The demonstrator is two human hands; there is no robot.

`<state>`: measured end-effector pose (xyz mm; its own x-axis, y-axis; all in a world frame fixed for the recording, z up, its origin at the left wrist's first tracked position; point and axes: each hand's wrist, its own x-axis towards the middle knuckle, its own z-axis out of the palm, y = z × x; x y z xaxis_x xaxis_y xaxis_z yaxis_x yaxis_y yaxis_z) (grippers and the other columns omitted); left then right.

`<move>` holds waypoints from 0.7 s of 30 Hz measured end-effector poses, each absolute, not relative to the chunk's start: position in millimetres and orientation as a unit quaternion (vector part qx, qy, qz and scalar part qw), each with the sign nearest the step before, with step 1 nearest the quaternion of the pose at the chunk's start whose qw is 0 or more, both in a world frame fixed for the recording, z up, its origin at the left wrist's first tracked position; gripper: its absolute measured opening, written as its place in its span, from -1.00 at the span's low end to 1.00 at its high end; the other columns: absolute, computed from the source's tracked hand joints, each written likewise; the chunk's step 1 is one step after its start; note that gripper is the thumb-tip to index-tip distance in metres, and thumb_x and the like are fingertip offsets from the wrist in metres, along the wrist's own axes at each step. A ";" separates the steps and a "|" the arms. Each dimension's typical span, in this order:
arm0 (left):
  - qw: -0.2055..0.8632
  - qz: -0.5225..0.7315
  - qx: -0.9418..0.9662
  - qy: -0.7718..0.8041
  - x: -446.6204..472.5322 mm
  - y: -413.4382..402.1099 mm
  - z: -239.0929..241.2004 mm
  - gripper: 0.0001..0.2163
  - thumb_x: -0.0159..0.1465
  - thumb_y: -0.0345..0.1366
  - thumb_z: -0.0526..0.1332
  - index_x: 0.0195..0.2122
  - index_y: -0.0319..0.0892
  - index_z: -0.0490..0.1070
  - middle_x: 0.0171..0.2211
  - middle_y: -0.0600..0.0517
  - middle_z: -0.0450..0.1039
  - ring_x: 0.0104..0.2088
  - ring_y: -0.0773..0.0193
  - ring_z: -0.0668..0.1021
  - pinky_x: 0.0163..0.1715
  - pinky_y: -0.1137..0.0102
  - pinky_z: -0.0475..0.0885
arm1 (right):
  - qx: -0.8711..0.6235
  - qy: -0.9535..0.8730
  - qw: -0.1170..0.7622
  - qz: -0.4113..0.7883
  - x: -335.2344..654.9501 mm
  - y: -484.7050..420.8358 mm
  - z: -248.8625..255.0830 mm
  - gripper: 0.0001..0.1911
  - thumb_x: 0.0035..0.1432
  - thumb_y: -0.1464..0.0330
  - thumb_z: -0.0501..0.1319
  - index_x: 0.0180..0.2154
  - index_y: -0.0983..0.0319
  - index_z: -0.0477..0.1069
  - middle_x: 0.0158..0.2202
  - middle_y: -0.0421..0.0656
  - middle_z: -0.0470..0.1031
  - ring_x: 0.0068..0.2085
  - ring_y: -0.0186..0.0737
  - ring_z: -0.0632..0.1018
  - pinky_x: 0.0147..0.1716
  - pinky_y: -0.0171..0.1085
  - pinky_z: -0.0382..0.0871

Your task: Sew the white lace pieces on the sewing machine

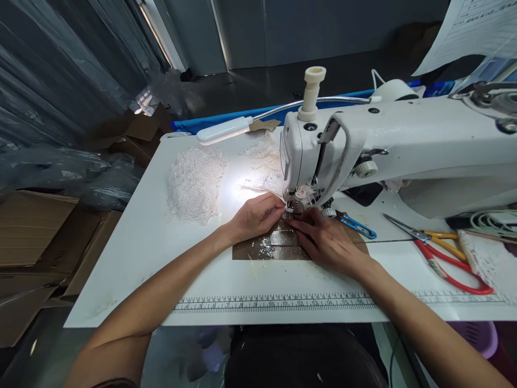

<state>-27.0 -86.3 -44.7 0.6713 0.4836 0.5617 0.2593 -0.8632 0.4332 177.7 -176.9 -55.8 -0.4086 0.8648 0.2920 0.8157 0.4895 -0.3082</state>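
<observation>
My left hand pinches a small piece of white lace just left of the presser foot of a white sewing machine. My right hand lies over the brown taped patch on the table, its fingers closed and pressing the same lace piece toward the needle. A small cream fabric rosette sits right above the foot. Both hands meet under the machine head.
A pile of white lace lies at the back left, more lace beside the machine. Blue thread snips and red-and-yellow scissors lie to the right. A ruler runs along the front table edge. Cardboard boxes stand left.
</observation>
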 end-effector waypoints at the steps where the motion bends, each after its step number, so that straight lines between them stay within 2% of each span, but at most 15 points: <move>1: 0.157 0.343 0.906 0.194 -27.1 -86.4 -45.7 -0.92 0.33 -0.41 0.14 -0.27 -0.25 0.41 -0.35 -0.01 0.50 -0.35 0.35 0.55 -0.36 0.43 0.50 | -0.502 -0.836 0.214 0.063 178.4 -177.1 -56.2 -0.62 0.27 0.37 0.05 0.09 0.17 0.40 -0.10 0.01 0.37 -0.20 -0.13 0.47 -0.21 -0.14 0.44; 5: 0.128 0.292 0.936 0.150 -28.5 -86.1 -49.7 -0.90 0.33 -0.39 0.13 -0.25 -0.24 0.43 -0.26 -0.05 0.52 -0.24 0.28 0.56 -0.24 0.34 0.50 | -0.501 -0.831 0.227 0.085 180.5 -178.3 -57.4 -0.63 0.27 0.36 0.06 0.07 0.18 0.43 -0.11 0.02 0.37 -0.19 -0.10 0.47 -0.20 -0.11 0.44; 10: 0.083 0.247 0.956 0.135 -30.1 -86.8 -50.6 -0.88 0.32 -0.36 0.14 -0.22 -0.22 0.46 -0.23 -0.05 0.53 -0.25 0.24 0.56 -0.24 0.29 0.47 | -0.493 -0.825 0.247 0.127 182.4 -179.8 -54.1 -0.64 0.26 0.36 0.07 0.05 0.17 0.45 -0.11 0.02 0.38 -0.16 -0.08 0.48 -0.17 -0.09 0.43; 13: 0.084 0.257 0.952 0.145 -29.4 -88.0 -49.7 -0.87 0.32 -0.38 0.13 -0.26 -0.22 0.47 -0.26 -0.04 0.54 -0.25 0.26 0.57 -0.25 0.31 0.48 | -0.497 -0.800 0.273 0.195 187.0 -179.6 -50.8 -0.66 0.25 0.37 0.08 0.02 0.09 0.46 -0.10 -0.05 0.41 -0.18 -0.16 0.50 -0.16 -0.14 0.42; 16: 0.104 0.295 0.935 0.167 -27.8 -89.9 -48.6 -0.87 0.32 -0.40 0.13 -0.25 -0.21 0.48 -0.27 -0.03 0.55 -0.24 0.27 0.57 -0.24 0.32 0.50 | -0.521 -0.743 0.344 0.241 193.0 -176.5 -49.1 -0.73 0.23 0.39 0.09 -0.12 0.11 0.52 -0.15 -0.12 0.46 -0.18 -0.20 0.51 -0.17 -0.21 0.41; 19: 0.121 0.336 0.916 0.183 -26.6 -91.4 -47.8 -0.88 0.31 -0.40 0.15 -0.25 -0.22 0.49 -0.25 -0.04 0.54 -0.23 0.28 0.57 -0.22 0.32 0.52 | -0.550 -0.692 0.404 0.236 197.1 -172.6 -48.9 -0.81 0.19 0.38 0.11 -0.32 0.19 0.51 -0.24 -0.12 0.47 -0.22 -0.20 0.50 -0.23 -0.23 0.40; 21: 0.123 0.345 0.912 0.186 -26.7 -91.5 -48.0 -0.89 0.31 -0.40 0.16 -0.26 -0.23 0.49 -0.26 -0.05 0.54 -0.24 0.28 0.57 -0.22 0.32 0.52 | -0.564 -0.669 0.423 0.235 198.1 -171.4 -48.8 -0.82 0.19 0.35 0.12 -0.35 0.20 0.49 -0.29 -0.13 0.45 -0.29 -0.22 0.49 -0.32 -0.26 0.38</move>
<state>-26.7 -91.5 -48.0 0.6928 0.4241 0.5832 0.2540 -0.9004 0.3531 198.1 -171.4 -48.8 -0.0064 0.9537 0.3008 0.5567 0.2533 -0.7911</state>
